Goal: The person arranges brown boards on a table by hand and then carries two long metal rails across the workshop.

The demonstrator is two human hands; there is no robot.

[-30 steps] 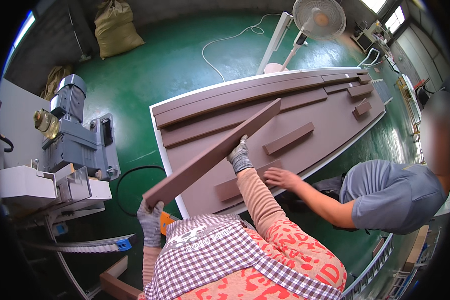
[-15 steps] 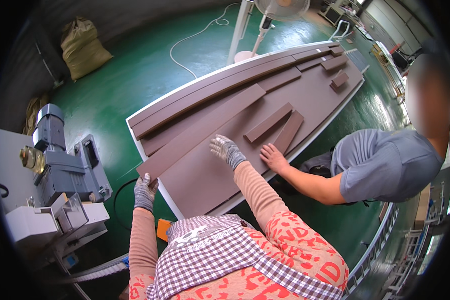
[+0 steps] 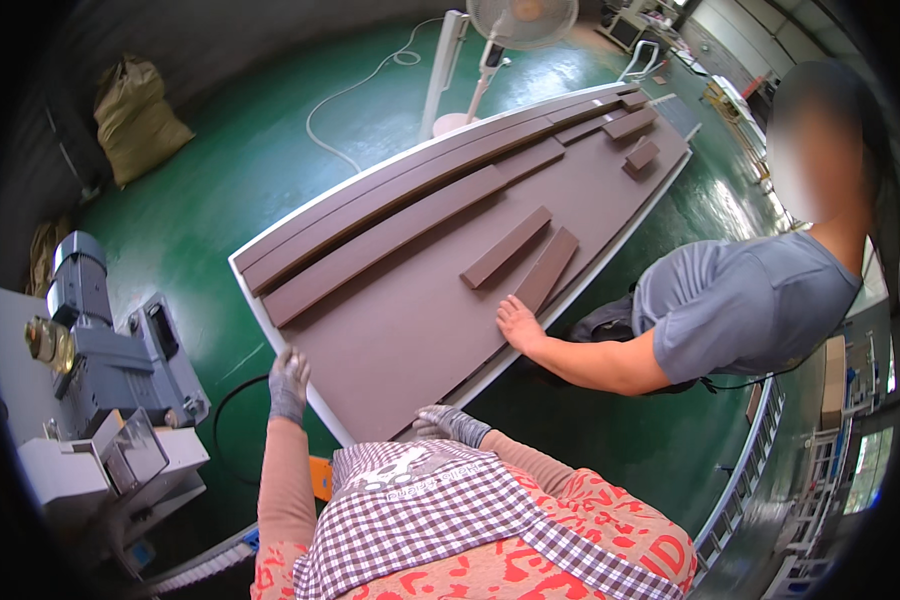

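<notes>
Nearest, at twelve o'clock, the right hand [image 3: 454, 425] was held by the counter's [image 3: 400, 350] edge; at ten, the left hand [image 3: 289, 387]; whether either was closed could not be told. At one, a co-worker's hand [image 3: 518, 323] was placed by a short board [image 3: 550, 265]; beyond, at twelve, a long board [image 3: 390, 247] was laid.

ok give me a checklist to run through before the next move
1. Long brown board free of hands: ok.
2. That board flat, not overlapping another: cannot tell.
3. Left hand clear of the loose boards: ok, it is by the white rim.
4. Right hand empty: cannot tell, it is at the near edge of the brown panel.
5. Co-worker's hand clear of the short strip: not ok, it is at its end.
</notes>
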